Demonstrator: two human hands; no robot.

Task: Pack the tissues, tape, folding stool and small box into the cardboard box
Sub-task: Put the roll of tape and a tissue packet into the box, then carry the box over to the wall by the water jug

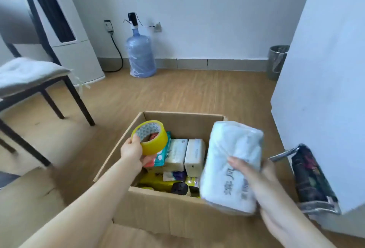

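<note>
Two things are in my grip at once: my left hand (132, 149) is closed around the yellow roll of tape (150, 137), fingers hooked through its core, and my right hand (254, 170) clasps a big soft pack of tissues (232, 166) from the side. Both hang over the open cardboard box (158, 211) on the floor, tape above its left wall, tissues above its right side. Inside, smaller tissue packs (184, 154) already stand in a row, with a yellow bag and a dark cap near the front. To do this well, I judge I should lower the bulky pack first into the free right side, flat against the wall, then drop the tape into whatever gap remains. A dark folded thing, maybe the folding stool (311, 178), leans on the wall just right of the box
</note>
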